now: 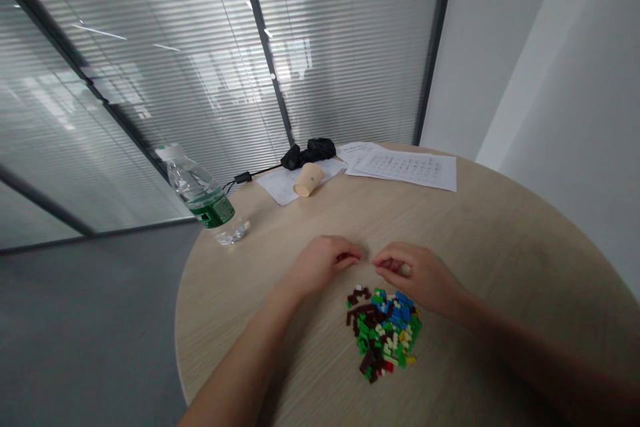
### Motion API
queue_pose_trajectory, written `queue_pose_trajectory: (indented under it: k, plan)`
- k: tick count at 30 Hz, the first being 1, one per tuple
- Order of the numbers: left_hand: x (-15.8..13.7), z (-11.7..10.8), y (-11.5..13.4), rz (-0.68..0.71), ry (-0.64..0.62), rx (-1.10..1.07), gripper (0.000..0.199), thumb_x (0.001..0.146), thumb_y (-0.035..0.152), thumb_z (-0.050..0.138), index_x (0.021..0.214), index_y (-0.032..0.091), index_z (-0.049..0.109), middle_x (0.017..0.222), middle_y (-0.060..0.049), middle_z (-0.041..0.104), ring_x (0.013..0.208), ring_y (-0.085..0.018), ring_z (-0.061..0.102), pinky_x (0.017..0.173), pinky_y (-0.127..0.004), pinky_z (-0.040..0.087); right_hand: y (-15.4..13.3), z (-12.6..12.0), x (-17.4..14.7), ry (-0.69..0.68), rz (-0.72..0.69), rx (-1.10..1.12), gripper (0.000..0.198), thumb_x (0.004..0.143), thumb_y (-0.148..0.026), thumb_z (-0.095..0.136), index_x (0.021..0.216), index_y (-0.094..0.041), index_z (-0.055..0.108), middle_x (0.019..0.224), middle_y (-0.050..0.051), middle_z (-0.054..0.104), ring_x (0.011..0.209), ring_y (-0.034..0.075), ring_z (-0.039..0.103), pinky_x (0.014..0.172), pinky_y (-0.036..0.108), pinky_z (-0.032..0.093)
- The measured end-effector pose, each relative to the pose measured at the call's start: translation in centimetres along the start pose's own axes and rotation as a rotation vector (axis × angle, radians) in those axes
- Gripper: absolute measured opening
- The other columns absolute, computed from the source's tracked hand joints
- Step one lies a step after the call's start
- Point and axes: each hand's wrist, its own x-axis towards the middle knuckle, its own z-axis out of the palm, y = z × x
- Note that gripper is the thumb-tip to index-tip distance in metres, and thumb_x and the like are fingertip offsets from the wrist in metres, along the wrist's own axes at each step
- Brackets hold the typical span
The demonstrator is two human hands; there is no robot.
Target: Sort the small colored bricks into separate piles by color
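Observation:
A loose pile of small toy building bricks (384,333) in green, blue, brown, cream, yellow and red lies on the round wooden table (480,233). Just beyond the pile, my left hand (325,260) is closed, thumb and fingertips drawn together. Facing it across a small gap, my right hand (419,275) is also closed in a pinch, beside the blue bricks at the pile's far edge. Whatever either pinch holds, if anything, is too small to make out.
A clear water bottle (203,197) with a green label stands at the left edge. Farther back lie a paper cup (309,179) on its side, a black folded bundle (320,149) with a cord, and printed sheets (407,169). Blinds and a white wall rise behind.

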Motion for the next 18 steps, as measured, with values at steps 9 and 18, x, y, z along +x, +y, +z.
queue_pose_trajectory:
  k: [9, 18]
  plan:
    - [-0.9, -1.2, -3.3, -0.138, -0.020, 0.205, 0.010, 0.078, 0.020, 0.055, 0.080, 0.019, 0.065, 0.080, -0.001, 0.062, 0.073, -0.015, 0.056, 0.068, -0.024, 0.040, 0.8, -0.7, 0.0, -0.079, -0.104, -0.135, 0.010, 0.078, -0.017, 0.055, 0.080, -0.018, 0.064, 0.079, 0.004, 0.065, 0.073, 0.014, 0.058, 0.067, 0.026, 0.044]
    - [-0.7, -1.1, -3.8, -0.170, 0.017, 0.213, 0.010, 0.077, 0.023, 0.056, 0.078, 0.020, 0.065, 0.079, -0.001, 0.059, 0.073, -0.014, 0.054, 0.065, -0.023, 0.039, 1.1, -0.7, 0.1, -0.141, -0.148, -0.161, 0.011, 0.077, -0.013, 0.055, 0.081, -0.017, 0.065, 0.082, 0.004, 0.066, 0.078, 0.016, 0.058, 0.071, 0.027, 0.044]
